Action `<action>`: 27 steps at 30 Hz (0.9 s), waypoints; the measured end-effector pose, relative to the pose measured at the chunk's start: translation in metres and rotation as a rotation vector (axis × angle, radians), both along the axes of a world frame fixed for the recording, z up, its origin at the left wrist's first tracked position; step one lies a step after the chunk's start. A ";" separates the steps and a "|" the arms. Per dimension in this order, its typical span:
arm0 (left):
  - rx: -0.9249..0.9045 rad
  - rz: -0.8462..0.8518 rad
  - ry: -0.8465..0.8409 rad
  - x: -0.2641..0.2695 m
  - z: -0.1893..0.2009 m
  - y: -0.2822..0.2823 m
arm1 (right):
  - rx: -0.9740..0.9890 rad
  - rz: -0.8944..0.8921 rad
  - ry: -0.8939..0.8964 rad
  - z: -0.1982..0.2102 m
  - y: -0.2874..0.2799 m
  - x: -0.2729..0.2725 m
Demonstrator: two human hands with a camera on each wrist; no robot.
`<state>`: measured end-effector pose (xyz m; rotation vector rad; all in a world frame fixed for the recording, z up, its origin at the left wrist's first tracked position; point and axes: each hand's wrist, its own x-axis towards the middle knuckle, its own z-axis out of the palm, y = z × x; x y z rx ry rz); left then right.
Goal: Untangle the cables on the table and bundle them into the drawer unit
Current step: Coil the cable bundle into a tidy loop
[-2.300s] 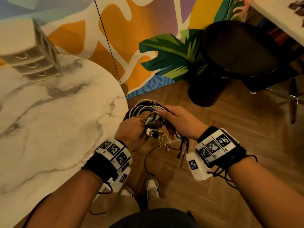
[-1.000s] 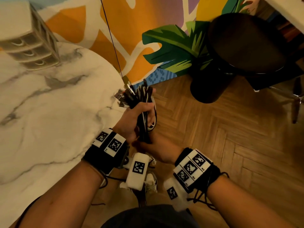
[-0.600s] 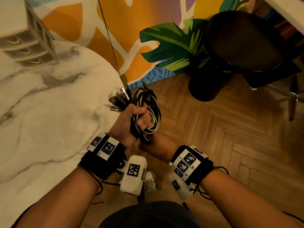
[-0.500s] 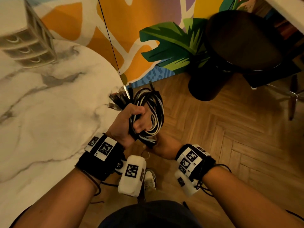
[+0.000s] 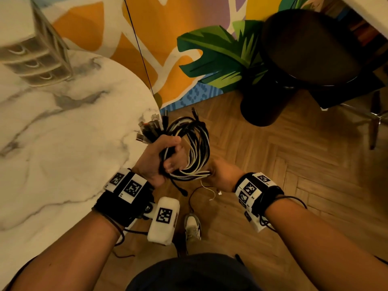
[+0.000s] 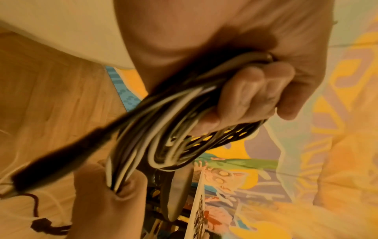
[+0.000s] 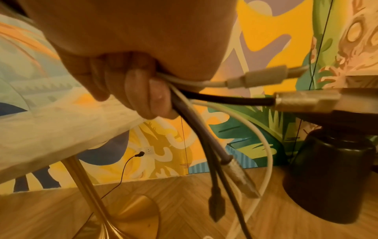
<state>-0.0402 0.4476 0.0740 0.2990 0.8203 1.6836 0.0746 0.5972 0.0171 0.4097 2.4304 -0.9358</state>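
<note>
A coil of black and white cables [image 5: 197,143] hangs just off the marble table's [image 5: 63,143] right edge. My left hand [image 5: 165,156] grips the coil in a fist, and several plugs [image 5: 149,131] stick out above it. My right hand [image 5: 220,175] holds the coil's lower edge, with thin loose ends dangling below. In the left wrist view, curled fingers [image 6: 255,97] wrap the cable coil [image 6: 163,129]. The right wrist view shows fingers [image 7: 139,90] curled round cables [image 7: 204,137] with a metal plug [image 7: 306,100]. The drawer unit [image 5: 35,59] stands at the table's far left, its drawers closed.
A black round stool [image 5: 304,49] stands on the wooden floor to the right, before a painted wall. A thin black cord [image 5: 138,45] runs down the wall behind the table. My shoe [image 5: 192,227] is below the hands. A gold table leg [image 7: 92,194] is under the table.
The straight bunch held upright in my left hand has become a round coil. My right hand has moved out from under the left hand to the coil's lower right edge.
</note>
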 end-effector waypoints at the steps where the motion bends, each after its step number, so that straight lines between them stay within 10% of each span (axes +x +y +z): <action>1: 0.008 0.036 -0.014 -0.001 0.000 0.001 | 0.000 -0.014 0.018 -0.005 0.001 0.000; 14: 0.010 0.141 0.002 -0.015 0.007 -0.004 | -0.165 -0.005 0.000 -0.007 0.000 0.009; 21: 0.039 0.146 -0.042 -0.004 0.007 0.002 | -0.951 -0.614 0.367 0.036 -0.013 -0.026; 27: -0.033 0.045 0.014 -0.004 0.010 0.003 | -0.725 -0.765 0.475 0.056 -0.020 -0.049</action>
